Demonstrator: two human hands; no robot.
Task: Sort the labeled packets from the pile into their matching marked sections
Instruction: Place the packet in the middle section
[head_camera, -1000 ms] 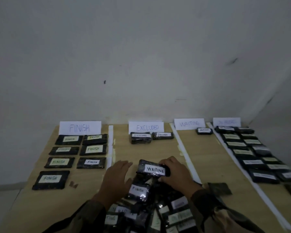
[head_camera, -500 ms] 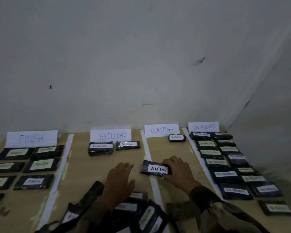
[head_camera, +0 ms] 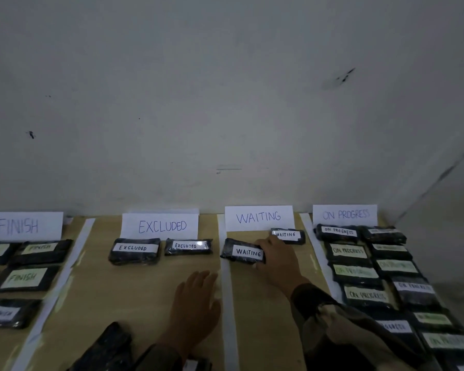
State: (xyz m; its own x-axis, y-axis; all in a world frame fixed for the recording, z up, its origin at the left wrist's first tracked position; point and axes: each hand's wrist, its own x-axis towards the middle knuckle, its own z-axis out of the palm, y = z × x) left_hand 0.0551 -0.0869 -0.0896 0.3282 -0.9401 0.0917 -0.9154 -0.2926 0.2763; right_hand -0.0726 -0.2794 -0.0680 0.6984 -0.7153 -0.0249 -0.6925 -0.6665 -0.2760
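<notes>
Fingers (head_camera: 265,245) of the right hand (head_camera: 277,259) clamped on a black plastic packet labelled WAITING (head_camera: 241,252), near the white paper WAITING sign (head_camera: 259,218), left hand (head_camera: 196,303) flat with straight fingers, over tan wooden table (head_camera: 145,290)

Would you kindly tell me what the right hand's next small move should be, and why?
Probably nudge the held WAITING packet slightly right: the right hand grips it in the WAITING section, but its left end overlaps the white tape strip.

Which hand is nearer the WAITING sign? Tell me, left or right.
Right. The right hand holds a packet just in front of the sign; the left hand is open, nearer the person, left of the white strip.
</notes>
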